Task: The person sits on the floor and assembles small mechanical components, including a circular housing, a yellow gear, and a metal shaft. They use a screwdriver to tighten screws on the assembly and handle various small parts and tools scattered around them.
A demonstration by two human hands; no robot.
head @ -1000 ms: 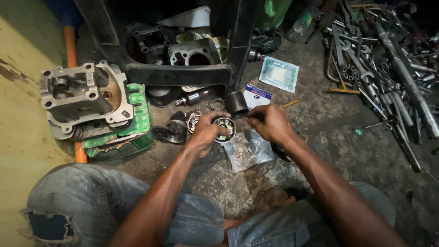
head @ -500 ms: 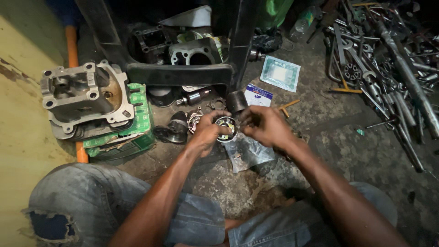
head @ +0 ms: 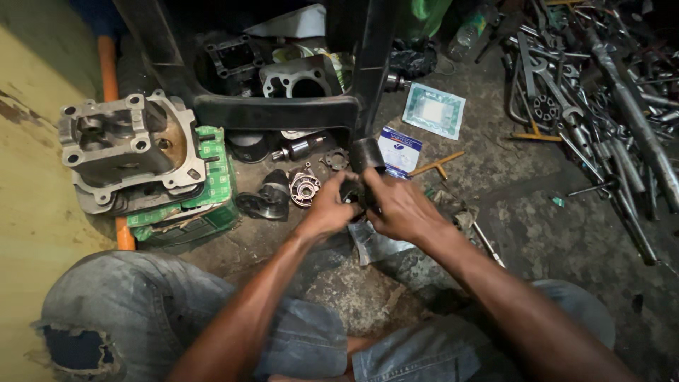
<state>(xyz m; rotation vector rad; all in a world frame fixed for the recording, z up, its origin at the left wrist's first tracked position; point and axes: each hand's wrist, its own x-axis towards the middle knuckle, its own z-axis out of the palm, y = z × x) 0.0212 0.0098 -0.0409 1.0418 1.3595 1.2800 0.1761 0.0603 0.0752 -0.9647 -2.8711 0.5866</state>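
Knees: the person's faded blue denim jeans (head: 177,318) filled the bottom of the view, torn at the left knee, with both bare forearms reaching forward over them.
Left hand: the left hand (head: 327,211) was clenched round the near side of a small dark round metal part (head: 351,191), thumb across the top.
Right hand: the right hand (head: 402,209) was closed on the same part from the other side, fingers curled over it.
Change: a second before, the part's pale ringed face showed between the hands; at this moment the hands had pressed together and turned it, so only a dark edge showed.
Meaning: I judged the two hands were working the part together, seating or twisting it, with the grip tighter than before.
Where it was: the part was held just above the grimy concrete floor (head: 537,233), over a crumpled clear plastic bag (head: 378,244).
Just beyond: a short black cylinder (head: 368,152) stood touching a blue and white carton (head: 399,150); a small silver finned casting (head: 304,187) lay to the left.
Left side: a grey aluminium cylinder head (head: 124,145) rested on a green plastic crate (head: 205,191).
Far right: a heap of steel spanners and rods (head: 601,106) lay well apart.
Far middle: a sealed pale green packet (head: 433,111) lay flat.
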